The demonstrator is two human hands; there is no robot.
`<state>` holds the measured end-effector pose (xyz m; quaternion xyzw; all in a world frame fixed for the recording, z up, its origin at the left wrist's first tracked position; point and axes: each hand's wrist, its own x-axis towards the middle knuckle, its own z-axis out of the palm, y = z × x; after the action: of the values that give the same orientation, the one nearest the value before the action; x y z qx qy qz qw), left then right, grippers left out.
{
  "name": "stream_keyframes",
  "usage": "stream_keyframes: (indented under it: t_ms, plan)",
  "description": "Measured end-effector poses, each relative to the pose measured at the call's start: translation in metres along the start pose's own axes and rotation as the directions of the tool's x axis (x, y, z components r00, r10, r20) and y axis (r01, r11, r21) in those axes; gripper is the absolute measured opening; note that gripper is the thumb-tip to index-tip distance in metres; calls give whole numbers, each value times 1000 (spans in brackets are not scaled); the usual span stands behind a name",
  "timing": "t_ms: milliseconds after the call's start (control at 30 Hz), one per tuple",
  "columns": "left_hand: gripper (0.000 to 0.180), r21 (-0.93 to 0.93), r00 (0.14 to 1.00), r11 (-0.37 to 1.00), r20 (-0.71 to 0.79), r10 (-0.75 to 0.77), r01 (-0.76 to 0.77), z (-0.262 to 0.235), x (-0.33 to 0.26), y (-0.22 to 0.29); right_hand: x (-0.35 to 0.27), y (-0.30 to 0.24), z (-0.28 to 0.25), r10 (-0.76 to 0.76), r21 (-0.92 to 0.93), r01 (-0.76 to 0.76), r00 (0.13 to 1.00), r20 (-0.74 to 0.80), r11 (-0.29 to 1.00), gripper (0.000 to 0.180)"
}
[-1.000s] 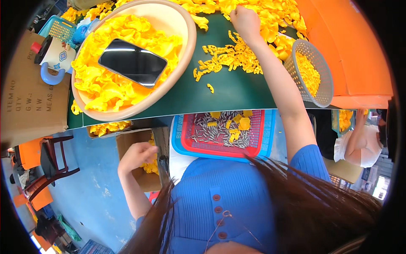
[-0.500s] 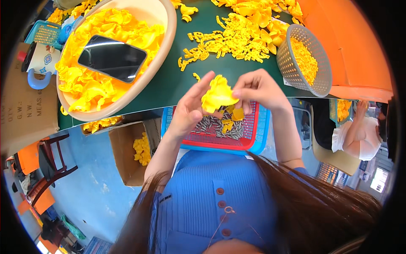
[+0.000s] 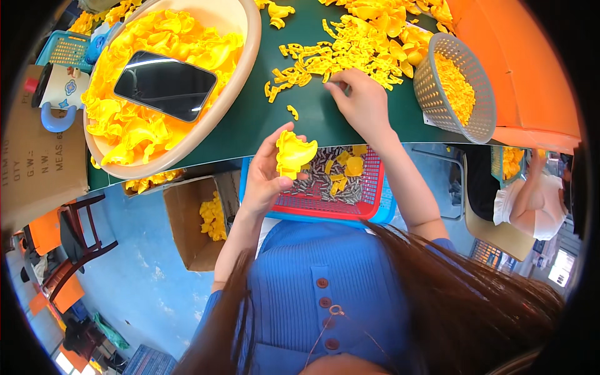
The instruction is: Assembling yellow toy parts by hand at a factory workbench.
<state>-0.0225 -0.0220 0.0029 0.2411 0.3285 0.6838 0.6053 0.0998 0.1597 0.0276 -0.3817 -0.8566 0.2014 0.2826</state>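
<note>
My left hand (image 3: 265,172) holds a curved, shell-like yellow plastic part (image 3: 295,154) between thumb and fingers, above the near edge of the table. Farther off and to the right, my right hand (image 3: 361,103) reaches over the table, thumb and forefinger close together at the edge of a pile of small yellow plastic pieces (image 3: 356,56). Whatever lies between those fingertips is too small to make out. One loose small yellow piece (image 3: 292,112) rests on the green tabletop between my hands. Below them, a red basket (image 3: 379,181) contains small metal pins (image 3: 337,190) and several yellow pieces.
At the left stands a beige basin (image 3: 240,81) of yellow parts, a black phone (image 3: 165,84) on top. A grey perforated basket (image 3: 437,94) of small pieces leans at the right, beside an orange surface (image 3: 519,69). An open cardboard box (image 3: 184,231) sits below. Another person (image 3: 531,200) is at far right.
My right hand has left the yellow part and moved away to the small-piece pile. My left hand, still holding the part, has shifted left and slightly nearer to me.
</note>
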Motion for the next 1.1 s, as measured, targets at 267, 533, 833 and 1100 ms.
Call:
stream_keyframes:
  t_ms: [267, 533, 833, 1100]
  plan:
    - [92, -11, 1000, 1000, -19, 14, -15, -5, -6, 4, -6, 6, 19, -55, -226, 41, 997, -59, 973, 10]
    - [95, 43, 999, 999, -48, 11, -9, -4, -3, 7, -10, 1, 10, 7, -124, -18, 996, -90, 992, 12]
    - [94, 75, 999, 997, -32, 30, -27, -5, -8, 8, -10, 3, 23, -37, -191, 17, 994, -106, 982, 14]
    - [94, 71, 998, 997, -44, 36, -33, -7, -7, 10, -19, 0, 8, 9, -136, -24, 994, -111, 990, 10]
